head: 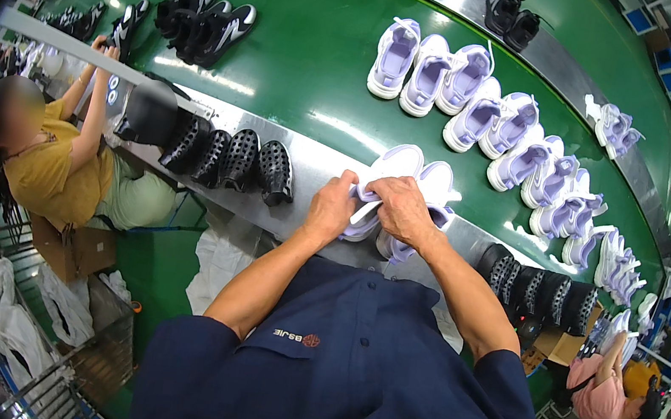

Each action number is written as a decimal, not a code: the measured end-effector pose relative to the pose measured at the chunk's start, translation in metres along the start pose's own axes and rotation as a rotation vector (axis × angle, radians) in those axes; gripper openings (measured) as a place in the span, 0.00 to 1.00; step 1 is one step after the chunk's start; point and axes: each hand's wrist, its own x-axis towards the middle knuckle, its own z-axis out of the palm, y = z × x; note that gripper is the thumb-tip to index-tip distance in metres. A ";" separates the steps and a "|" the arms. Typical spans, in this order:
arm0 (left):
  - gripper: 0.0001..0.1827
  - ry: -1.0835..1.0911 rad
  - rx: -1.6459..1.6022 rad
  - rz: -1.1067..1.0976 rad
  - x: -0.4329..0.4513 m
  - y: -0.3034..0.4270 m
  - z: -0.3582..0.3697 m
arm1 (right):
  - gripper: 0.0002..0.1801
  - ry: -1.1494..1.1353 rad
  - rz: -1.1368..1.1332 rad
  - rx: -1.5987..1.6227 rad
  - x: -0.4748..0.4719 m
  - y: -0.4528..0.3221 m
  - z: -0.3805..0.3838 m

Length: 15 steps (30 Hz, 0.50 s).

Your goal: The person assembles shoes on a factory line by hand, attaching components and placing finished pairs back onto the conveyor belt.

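A white and lavender sneaker (397,161) sits before me at the metal edge of the bench, toe pointing away. My left hand (330,210) grips its left side near the collar. My right hand (401,211) reaches over its opening, with the fingers closed at the tongue area and hiding part of it. A pale strap or lace end (365,212) sticks out between the two hands. Close on the right stands a second matching sneaker (437,184), partly covered by my right hand and forearm.
Several white and lavender sneakers (475,121) line the green conveyor belt (309,32); black sneakers (214,32) stand left. Black perforated shoe-shaped forms (239,160) rest on the metal ledge, others (545,297) at right. One person (51,169) sits left, another (599,391) right.
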 end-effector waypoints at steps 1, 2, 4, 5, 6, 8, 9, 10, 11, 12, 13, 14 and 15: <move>0.21 0.025 0.018 0.071 -0.003 0.002 0.003 | 0.19 0.031 -0.046 -0.010 0.000 0.001 0.004; 0.22 0.034 0.013 0.029 -0.006 0.005 0.005 | 0.19 0.066 -0.050 -0.048 0.001 0.001 0.009; 0.23 0.086 0.052 0.090 -0.014 0.020 0.003 | 0.19 0.019 -0.078 -0.140 -0.003 -0.001 0.007; 0.23 0.109 0.074 0.122 -0.018 0.026 0.002 | 0.19 -0.002 -0.091 -0.184 -0.006 -0.002 0.006; 0.21 0.143 0.110 0.128 -0.021 0.021 0.007 | 0.18 0.001 -0.086 -0.178 -0.011 0.000 0.003; 0.21 0.160 0.152 0.185 -0.031 0.012 0.012 | 0.17 0.013 -0.072 -0.142 -0.021 0.003 0.004; 0.21 0.165 0.171 0.220 -0.032 0.011 0.013 | 0.17 0.022 -0.060 -0.128 -0.025 0.004 0.003; 0.19 0.179 0.160 0.184 -0.032 0.011 0.014 | 0.15 0.004 -0.041 -0.113 -0.028 0.005 0.002; 0.19 0.169 0.151 0.166 -0.029 0.012 0.017 | 0.15 0.003 -0.066 -0.125 -0.029 0.006 0.003; 0.18 0.153 0.148 0.145 -0.028 0.015 0.018 | 0.15 0.003 -0.088 -0.130 -0.030 0.004 0.005; 0.18 0.136 0.144 0.125 -0.026 0.018 0.018 | 0.15 0.003 -0.108 -0.136 -0.032 0.002 0.007; 0.18 0.121 0.128 0.138 -0.023 0.019 0.016 | 0.14 -0.022 -0.158 -0.171 -0.028 0.000 0.012; 0.19 0.077 0.117 0.134 -0.022 0.019 0.014 | 0.15 -0.047 -0.151 -0.206 -0.026 -0.002 0.021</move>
